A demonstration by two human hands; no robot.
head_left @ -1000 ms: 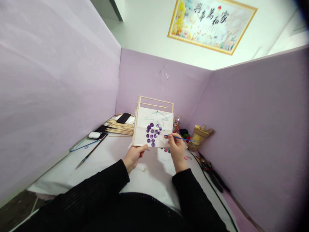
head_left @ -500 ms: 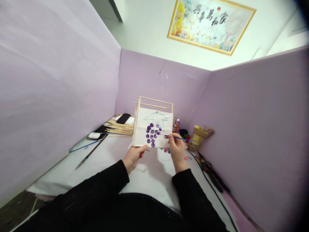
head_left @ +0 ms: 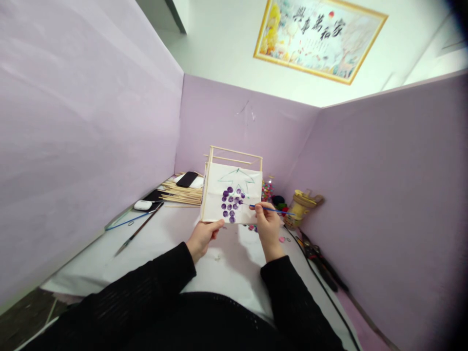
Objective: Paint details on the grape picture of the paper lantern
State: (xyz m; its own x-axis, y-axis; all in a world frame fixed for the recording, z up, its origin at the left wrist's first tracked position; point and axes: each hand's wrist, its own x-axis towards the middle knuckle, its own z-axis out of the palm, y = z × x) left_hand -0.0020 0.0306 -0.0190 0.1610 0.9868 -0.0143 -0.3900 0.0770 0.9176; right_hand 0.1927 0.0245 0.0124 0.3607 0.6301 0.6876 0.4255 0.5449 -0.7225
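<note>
A wooden stick frame (head_left: 234,152) with a white panel (head_left: 214,204) on its front is held up over the table. The panel bears several purple painted grapes (head_left: 230,207) under a green leaf outline (head_left: 237,175). My left hand (head_left: 204,237) is closed on the frame's lower left corner, thumb on the front. My right hand (head_left: 268,226) pinches a thin blue paintbrush (head_left: 278,210), its tip pointing left at the right-hand grapes. I cannot tell whether the tip touches the panel.
On the left lie a larger brush (head_left: 139,229), a blue-handled brush (head_left: 129,222), a white earphone case (head_left: 143,205), wooden sticks (head_left: 181,193) and a black phone (head_left: 187,179). To the right are a yellow holder (head_left: 302,207), pliers (head_left: 318,258) and a black cable (head_left: 310,268). Purple partitions (head_left: 248,107) surround the table.
</note>
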